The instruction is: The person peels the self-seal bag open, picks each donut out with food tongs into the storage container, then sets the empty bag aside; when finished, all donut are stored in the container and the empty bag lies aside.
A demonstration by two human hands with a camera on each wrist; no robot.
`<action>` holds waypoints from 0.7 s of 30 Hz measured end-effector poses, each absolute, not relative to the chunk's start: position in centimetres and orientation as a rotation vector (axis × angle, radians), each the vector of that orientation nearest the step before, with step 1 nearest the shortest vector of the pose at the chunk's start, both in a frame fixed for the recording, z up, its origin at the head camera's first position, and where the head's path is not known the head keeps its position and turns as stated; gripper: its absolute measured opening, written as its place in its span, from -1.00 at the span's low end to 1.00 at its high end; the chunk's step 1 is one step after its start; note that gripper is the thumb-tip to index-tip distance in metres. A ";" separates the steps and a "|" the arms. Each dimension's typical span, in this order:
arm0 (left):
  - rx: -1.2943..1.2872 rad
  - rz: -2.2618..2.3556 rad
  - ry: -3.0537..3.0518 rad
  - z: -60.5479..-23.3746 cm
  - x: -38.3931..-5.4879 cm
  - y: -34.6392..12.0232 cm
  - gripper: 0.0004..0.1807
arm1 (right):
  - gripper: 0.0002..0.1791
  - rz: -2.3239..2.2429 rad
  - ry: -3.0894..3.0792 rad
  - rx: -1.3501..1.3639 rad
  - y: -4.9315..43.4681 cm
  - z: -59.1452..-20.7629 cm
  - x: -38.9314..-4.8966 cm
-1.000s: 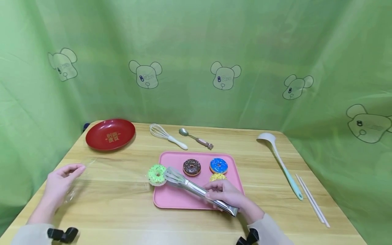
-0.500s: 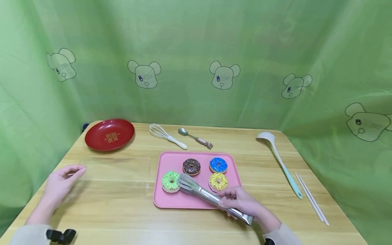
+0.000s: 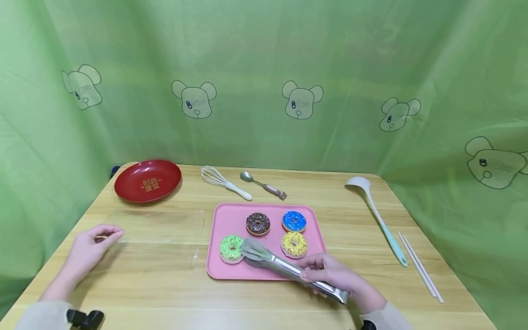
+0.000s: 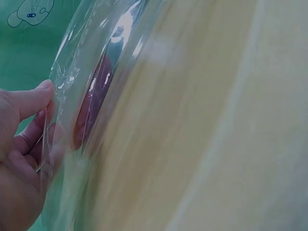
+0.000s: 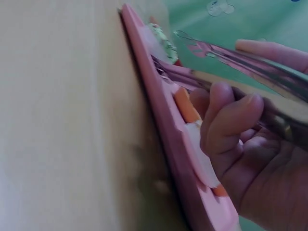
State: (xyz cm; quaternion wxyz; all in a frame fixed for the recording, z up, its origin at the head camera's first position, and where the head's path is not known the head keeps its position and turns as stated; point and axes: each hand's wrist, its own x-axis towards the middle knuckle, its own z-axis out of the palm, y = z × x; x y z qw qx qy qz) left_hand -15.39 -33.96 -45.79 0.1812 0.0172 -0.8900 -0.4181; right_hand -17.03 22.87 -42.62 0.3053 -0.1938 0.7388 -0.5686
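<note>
My left hand [image 3: 88, 250] pinches the edge of a clear plastic bag [image 4: 72, 110] between thumb and fingers; the bag spreads rightward, low over the table. My right hand [image 3: 330, 272] holds metal tongs [image 3: 284, 266] around their middle. Their tips reach beside the green donut [image 3: 231, 249] on the pink tray [image 3: 264, 270]. In the right wrist view the two arms of the tongs [image 5: 211, 82] stand apart. Also lying on the tray are a chocolate donut [image 3: 258, 224], a blue donut [image 3: 294, 222] and a yellow donut [image 3: 294, 244].
A red plate [image 3: 144, 181] sits at the back left. Behind the tray lie a white whisk [image 3: 224, 183] and a spoon [image 3: 264, 185]. On the right are a ladle [image 3: 379, 217] and white chopsticks [image 3: 420, 268]. A green curtain [image 3: 255, 55] surrounds the wooden table [image 3: 165, 298].
The green donut has gone from the tray's left edge, at the tongs' tips, down onto the tray. The tongs and right hand have shifted right and nearer. The left hand has moved slightly right.
</note>
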 end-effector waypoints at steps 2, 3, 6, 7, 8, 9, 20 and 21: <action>0.050 -1.167 -2.540 -45.8 -15.4 -33.9 -0.69 | -0.57 -1.511 1.947 -0.510 23.5 -42.2 -17.0; 0.047 -1.162 -2.552 -45.8 -15.4 -33.9 -0.69 | -0.58 -1.513 1.944 -0.513 23.8 -42.0 -17.0; 0.041 -1.153 -2.571 -45.9 -15.4 -33.9 -0.69 | -0.60 -1.533 1.933 -0.532 25.0 -41.4 -16.9; 0.036 -1.152 -2.573 -46.0 -15.5 -33.9 -0.70 | -0.60 -1.541 1.934 -0.536 25.5 -41.3 -16.9; 0.032 -1.153 -2.574 -46.0 -15.5 -33.9 -0.71 | -0.59 -1.550 1.936 -0.541 25.9 -41.1 -16.8; 0.027 -1.152 -2.578 -46.1 -15.6 -33.9 -0.71 | -0.59 -1.561 1.938 -0.545 26.4 -41.0 -16.7; 0.040 -1.124 -2.651 -46.4 -15.6 -33.6 -0.71 | -0.67 -1.616 2.116 -0.460 30.7 -40.0 -16.3; 0.037 -1.125 -2.653 -46.4 -15.7 -33.6 -0.71 | -0.69 -1.622 2.128 -0.440 31.1 -40.0 -16.3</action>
